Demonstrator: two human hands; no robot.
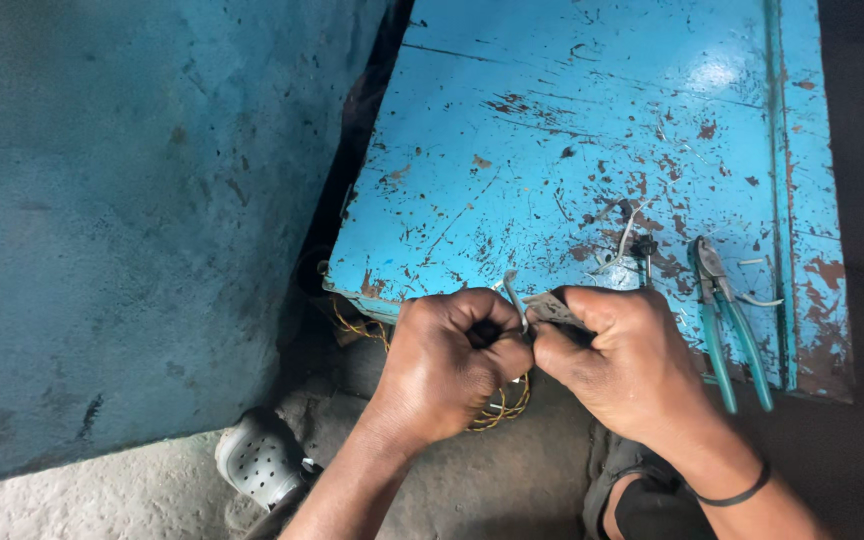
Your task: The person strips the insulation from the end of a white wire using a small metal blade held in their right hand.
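Where both hands (527, 345) meet, a small part, perhaps metal, hides.

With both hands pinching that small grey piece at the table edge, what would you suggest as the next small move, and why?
Probably keep the left hand clenched as an anchor and let the right hand work the small grey piece pinched between them. The green-handled pliers lie just beside the right hand if fingers slip.

pliers (730, 325) green-handled, on table | blue chipped table (552, 130) | grey perforated clog (257, 458) on floor
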